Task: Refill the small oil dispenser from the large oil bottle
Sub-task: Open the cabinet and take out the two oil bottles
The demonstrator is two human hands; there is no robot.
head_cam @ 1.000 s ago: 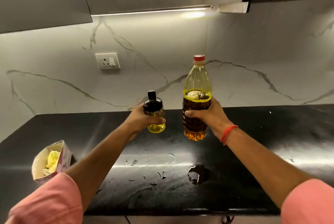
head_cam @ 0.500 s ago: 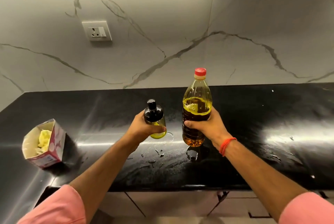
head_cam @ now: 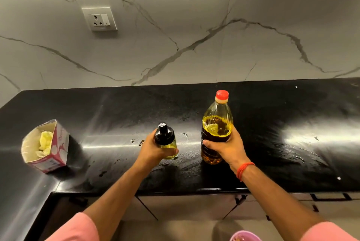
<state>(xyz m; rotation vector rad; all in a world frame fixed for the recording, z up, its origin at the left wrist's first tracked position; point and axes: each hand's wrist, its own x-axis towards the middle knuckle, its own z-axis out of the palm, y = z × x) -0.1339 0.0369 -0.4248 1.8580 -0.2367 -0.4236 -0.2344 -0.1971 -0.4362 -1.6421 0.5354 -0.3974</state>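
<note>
Our left hand has its grip wrapped around the small oil dispenser, black pump cap above the fingers and a little yellow oil below them, while our right hand is clenched around the middle of the large oil bottle, its red cap on and well above the grip. Both sit at or just above the black tabletop; we cannot tell whether they touch it. We judge the risks to be a slip, since the tabletop beside both grips looks wet, and an overshoot from so large a bottle into so small a mouth.
</note>
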